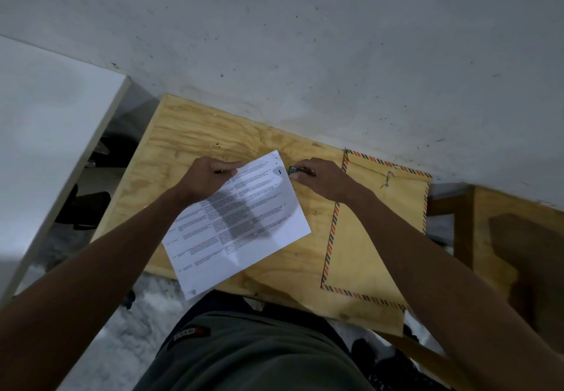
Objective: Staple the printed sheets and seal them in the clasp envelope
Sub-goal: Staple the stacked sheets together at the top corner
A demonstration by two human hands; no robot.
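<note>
The printed sheets (pixel 244 222) lie at an angle on the plywood table (pixel 189 134), their near corner hanging over the front edge. My left hand (pixel 210 178) pinches their far left edge. A small green stapler (pixel 293 170) sits just off the sheets' far right corner, and my right hand (pixel 320 178) grips it, covering most of it. The brown clasp envelope (pixel 381 238), with a red and blue striped border, lies flat to the right, its string clasp (pixel 388 177) facing up. My right forearm crosses over the envelope.
A grey wall (pixel 305 39) stands directly behind the table. A white panel (pixel 45 131) leans at the left, with dark chairs (pixel 88 207) below it. A second wooden table (pixel 518 238) adjoins on the right. My lap fills the bottom of the view.
</note>
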